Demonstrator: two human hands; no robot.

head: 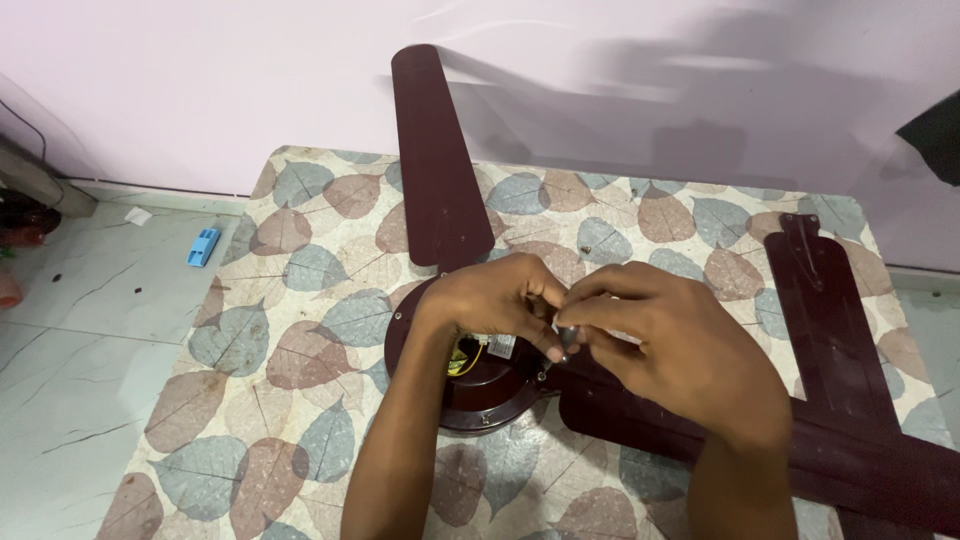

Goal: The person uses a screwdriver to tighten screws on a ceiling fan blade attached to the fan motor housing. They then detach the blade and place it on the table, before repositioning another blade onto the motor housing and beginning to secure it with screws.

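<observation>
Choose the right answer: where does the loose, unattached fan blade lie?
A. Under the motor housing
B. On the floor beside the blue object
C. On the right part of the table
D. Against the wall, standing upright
C: the loose fan blade lies flat on the right part of the leaf-patterned table, apart from the motor housing.

Both hands crowd the fan hub point(470, 385), with one blade point(432, 160) running to the wall and others point(830, 320) blocking the table's right side. The left of the table point(250, 340) lies open, as does the near edge left of the arms.
</observation>
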